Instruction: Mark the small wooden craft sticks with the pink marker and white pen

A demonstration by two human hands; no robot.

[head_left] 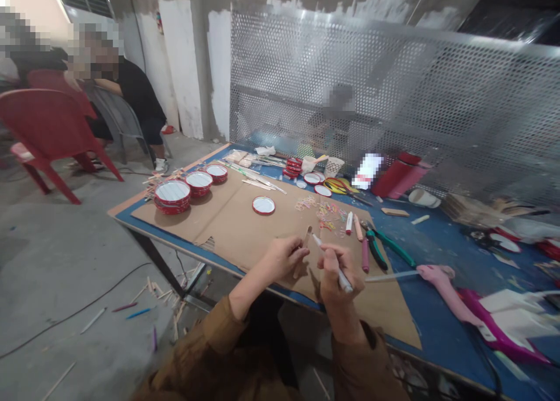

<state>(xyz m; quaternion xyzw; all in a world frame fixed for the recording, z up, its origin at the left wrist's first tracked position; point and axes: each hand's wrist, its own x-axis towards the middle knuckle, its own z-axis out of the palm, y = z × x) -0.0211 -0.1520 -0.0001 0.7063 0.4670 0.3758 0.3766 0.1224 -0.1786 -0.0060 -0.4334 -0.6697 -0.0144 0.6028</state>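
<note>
In my left hand (283, 258), closed in a pinch, stands a short flat wooden stick (308, 236) with a darker upper end. My right hand (342, 271) is wrapped round a white-and-grey marker-like pen (345, 281), its tip close to the top of the stick; I cannot tell whether they touch. Both hands are over the near edge of the brown cardboard sheet (236, 232). Beyond them a round white disc with a red rim (263, 206) lies flat. Small coloured loops (329, 212) are scattered to its right.
Red-rimmed disc stacks (172, 195) stand at the table's left. Green-handled pliers (375, 248), a capped white marker (349, 223) and a pink glue gun (450, 293) lie right. Yellow-handled scissors (339, 185) lie behind. A perforated metal panel (280, 68) borders the back; a person (137, 91) sits far left.
</note>
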